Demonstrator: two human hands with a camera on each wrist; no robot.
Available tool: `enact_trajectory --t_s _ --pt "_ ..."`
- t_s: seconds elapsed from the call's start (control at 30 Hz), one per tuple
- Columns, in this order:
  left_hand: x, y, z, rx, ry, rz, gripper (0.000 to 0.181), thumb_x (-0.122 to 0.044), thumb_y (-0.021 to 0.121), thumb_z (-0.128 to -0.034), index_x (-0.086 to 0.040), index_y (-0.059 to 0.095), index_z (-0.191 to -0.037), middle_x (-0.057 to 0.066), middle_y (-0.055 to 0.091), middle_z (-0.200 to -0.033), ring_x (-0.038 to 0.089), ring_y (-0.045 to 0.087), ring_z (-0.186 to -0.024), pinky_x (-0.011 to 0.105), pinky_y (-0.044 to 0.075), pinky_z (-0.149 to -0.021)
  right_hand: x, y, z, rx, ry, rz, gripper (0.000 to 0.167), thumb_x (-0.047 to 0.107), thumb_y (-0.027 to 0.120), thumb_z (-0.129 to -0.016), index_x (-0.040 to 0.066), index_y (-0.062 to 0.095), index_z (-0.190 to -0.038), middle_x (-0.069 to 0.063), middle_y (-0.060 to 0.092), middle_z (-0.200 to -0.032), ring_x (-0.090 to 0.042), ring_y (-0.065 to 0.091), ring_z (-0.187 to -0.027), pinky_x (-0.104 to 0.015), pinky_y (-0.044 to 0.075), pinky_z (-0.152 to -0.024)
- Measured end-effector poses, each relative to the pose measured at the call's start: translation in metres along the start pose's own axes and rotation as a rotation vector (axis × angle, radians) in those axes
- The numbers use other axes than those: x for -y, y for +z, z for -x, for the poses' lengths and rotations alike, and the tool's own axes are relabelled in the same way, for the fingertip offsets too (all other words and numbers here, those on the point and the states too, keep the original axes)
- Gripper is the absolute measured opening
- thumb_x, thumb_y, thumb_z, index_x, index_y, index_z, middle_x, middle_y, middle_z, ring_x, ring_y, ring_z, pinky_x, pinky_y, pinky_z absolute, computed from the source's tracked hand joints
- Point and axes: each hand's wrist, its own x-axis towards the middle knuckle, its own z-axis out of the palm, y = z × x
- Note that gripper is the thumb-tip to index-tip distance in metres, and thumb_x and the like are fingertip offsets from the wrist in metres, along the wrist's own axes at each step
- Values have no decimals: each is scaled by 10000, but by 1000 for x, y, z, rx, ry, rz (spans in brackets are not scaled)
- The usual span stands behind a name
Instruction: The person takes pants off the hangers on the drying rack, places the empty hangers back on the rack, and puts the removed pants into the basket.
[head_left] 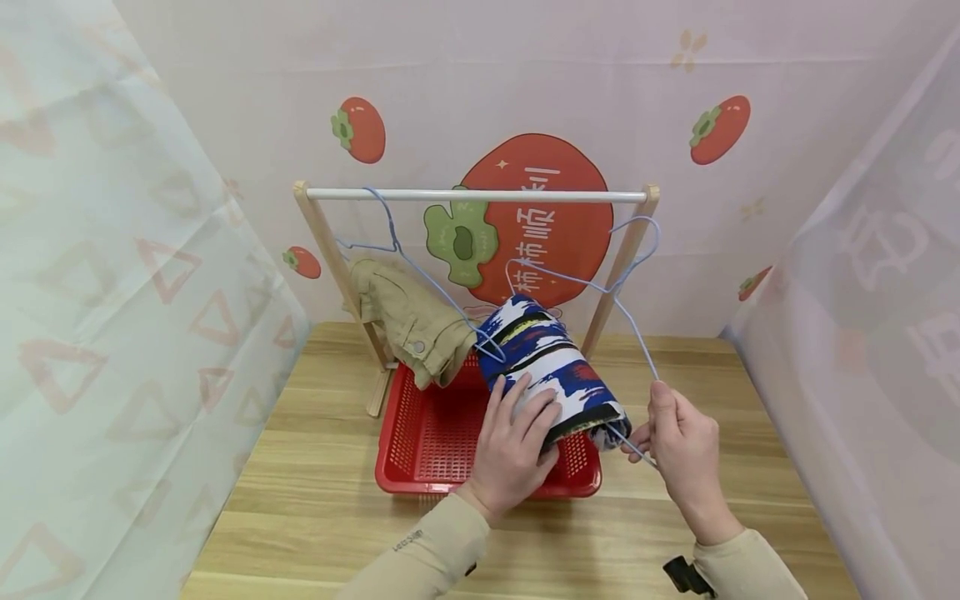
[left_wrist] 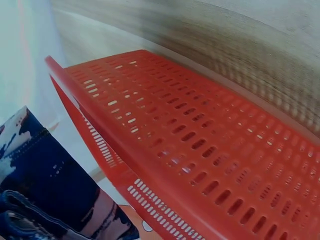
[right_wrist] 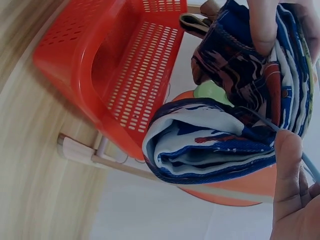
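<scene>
Over the rear left of the red basket (head_left: 442, 487), a khaki garment (head_left: 408, 325) is draped on a blue hanger (head_left: 397, 245). Over the basket's right half, the patterned cloth (head_left: 573, 367) is clasped by the left hand (head_left: 513, 454), fingers spread on top; its rolled inner layers are revealed best from the right wrist. Right of the basket, the second hanger (head_left: 616, 292) is pinched by the right hand (head_left: 682, 450), thumb against fingers. The basket's right rim is partly covered; room is left on the tabletop (head_left: 300, 500) to either side.
</scene>
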Motion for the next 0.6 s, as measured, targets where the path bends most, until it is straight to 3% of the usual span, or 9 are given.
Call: enact_trajectory --t_s 0.17,0.27,0.43,0.6 --pt "7 -3 -1 -95 -13 87 583 -248 865 -742 -61 636 -1244 109 667 -1299 389 605 -1267 685 436 -1055 1 -1 0 10 12 17 585 401 419 -1102 -19 479 -698 -86 626 -474 -191 654 -409 -315 519 -374" --pt "11 -3 -5 -140 9 137 527 -216 830 -783 -38 635 -1239 120 682 -1277 382 630 -1236 673 463 -1032 0 -1 0 17 -3 49 577 384 421 -1105 6 477 -672 -61 617 -465 -177 649 -404 -310 515 -375" --pt "15 -1 -11 -160 58 175 469 -194 728 -859 -16 594 -1271 133 683 -1266 353 644 -1225 632 491 -1026 -1 -2 1 37 -71 103 543 316 423 -1113 58 473 -638 -3 615 -458 -132 632 -390 -273 469 -359" --pt "17 1 -16 -147 99 155 538 -196 779 -812 -17 573 -1276 131 689 -1243 321 660 -1200 589 505 -1034 0 -3 3 57 -117 101 508 261 432 -1114 67 484 -647 -5 626 -465 -110 622 -384 -246 438 -347"
